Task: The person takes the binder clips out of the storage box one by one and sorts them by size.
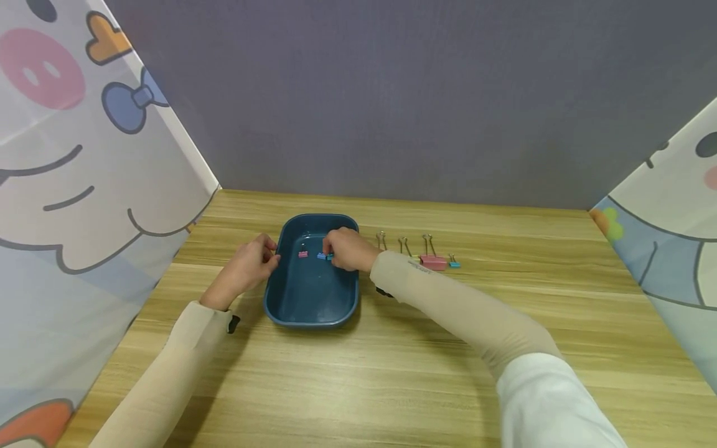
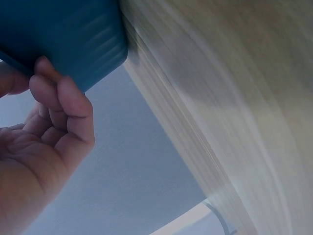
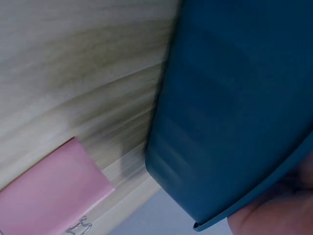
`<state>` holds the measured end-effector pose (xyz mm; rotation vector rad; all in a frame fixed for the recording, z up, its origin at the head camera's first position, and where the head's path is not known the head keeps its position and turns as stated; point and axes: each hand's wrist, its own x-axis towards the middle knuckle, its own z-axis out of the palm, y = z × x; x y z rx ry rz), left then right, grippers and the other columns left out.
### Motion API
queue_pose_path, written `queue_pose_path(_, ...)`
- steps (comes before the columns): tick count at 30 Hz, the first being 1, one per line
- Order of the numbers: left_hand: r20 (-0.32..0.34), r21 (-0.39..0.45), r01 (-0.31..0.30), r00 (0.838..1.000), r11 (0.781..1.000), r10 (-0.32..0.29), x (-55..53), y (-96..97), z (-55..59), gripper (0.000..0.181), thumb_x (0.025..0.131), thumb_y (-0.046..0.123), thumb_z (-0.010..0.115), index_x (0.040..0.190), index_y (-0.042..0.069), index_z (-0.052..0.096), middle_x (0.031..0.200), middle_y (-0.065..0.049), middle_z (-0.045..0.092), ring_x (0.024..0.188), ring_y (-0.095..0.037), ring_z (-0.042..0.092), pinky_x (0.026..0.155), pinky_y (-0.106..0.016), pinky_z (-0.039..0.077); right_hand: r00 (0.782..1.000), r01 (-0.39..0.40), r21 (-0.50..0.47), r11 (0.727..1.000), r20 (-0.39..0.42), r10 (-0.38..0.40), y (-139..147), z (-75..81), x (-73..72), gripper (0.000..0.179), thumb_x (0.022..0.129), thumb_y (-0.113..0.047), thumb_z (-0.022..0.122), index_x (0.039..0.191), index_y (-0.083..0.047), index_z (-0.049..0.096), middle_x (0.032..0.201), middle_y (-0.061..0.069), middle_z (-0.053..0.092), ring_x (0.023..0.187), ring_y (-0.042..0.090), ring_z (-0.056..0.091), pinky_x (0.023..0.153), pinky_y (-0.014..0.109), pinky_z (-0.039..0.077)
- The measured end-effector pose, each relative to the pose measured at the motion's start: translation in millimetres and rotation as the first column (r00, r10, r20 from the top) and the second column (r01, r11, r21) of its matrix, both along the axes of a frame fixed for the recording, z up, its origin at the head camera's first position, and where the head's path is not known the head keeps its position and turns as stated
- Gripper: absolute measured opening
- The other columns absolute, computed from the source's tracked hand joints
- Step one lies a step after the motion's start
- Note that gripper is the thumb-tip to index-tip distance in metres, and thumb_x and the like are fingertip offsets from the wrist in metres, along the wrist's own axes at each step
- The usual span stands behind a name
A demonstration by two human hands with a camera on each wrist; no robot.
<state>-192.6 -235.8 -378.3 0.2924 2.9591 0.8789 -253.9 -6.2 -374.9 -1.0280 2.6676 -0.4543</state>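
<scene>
A deep blue plastic tray [image 1: 313, 292] rests on the wooden table, left of centre. My left hand [image 1: 246, 267] pinches its left rim between thumb and curled fingers, which the left wrist view shows from below. Over the right rim reaches my right hand [image 1: 350, 247], its fingertips down inside the tray and pinching a small teal binder clip [image 1: 330, 256], partly hidden by the fingers. Close beside it lies a small blue binder clip [image 1: 321, 256]. A small pink binder clip [image 1: 303, 254] sits further left in the tray.
Right of the tray, a row of binder clips stands on the table: a large pink clip [image 1: 433, 262], a small teal clip [image 1: 454, 264], and others partly hidden by my right sleeve [image 1: 448, 298]. A grey wall [image 1: 392, 112] rises behind; printed cloth panels flank both sides.
</scene>
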Motion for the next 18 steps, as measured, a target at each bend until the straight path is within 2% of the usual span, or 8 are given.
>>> queue_pose_path(11,-0.004,0.002,0.006,1.0,1.0,-0.006,0.0,-0.2,1.4,0.021,0.092,0.007,0.057,0.106,-0.006,0.049,0.084,-0.015,0.061,0.068,-0.023,0.056,0.061,-0.035,0.049,0.999,0.035,0.038,0.999,-0.026,-0.034,-8,-2.6,1.2,0.018,0.084,0.001,0.066,0.101,-0.005,0.067,0.099,0.005,0.065,0.083,0.015,0.058,0.072,0.027,0.048)
queue_pose_path(15,-0.001,0.002,0.004,1.0,1.0,-0.004,0.4,-0.1,1.6,0.021,0.092,0.007,0.057,0.106,-0.006,0.049,0.085,-0.015,0.061,0.068,-0.023,0.056,0.061,-0.035,0.049,0.999,0.037,0.036,0.999,-0.035,-0.036,-11,-6.3,1.1,0.012,0.083,0.003,0.065,0.086,-0.008,0.066,0.084,0.002,0.063,0.07,0.015,0.056,0.063,0.026,0.047)
queue_pose_path(18,-0.001,0.0,0.004,1.0,1.0,-0.004,0.9,0.4,2.0,0.021,0.092,0.007,0.057,0.106,-0.007,0.049,0.085,-0.015,0.061,0.069,-0.023,0.057,0.061,-0.035,0.049,0.998,0.032,0.048,0.998,-0.05,-0.03,-13,-7.9,1.5,0.017,0.081,0.004,0.065,0.075,-0.011,0.062,0.073,-0.001,0.058,0.063,0.015,0.053,0.056,0.026,0.044)
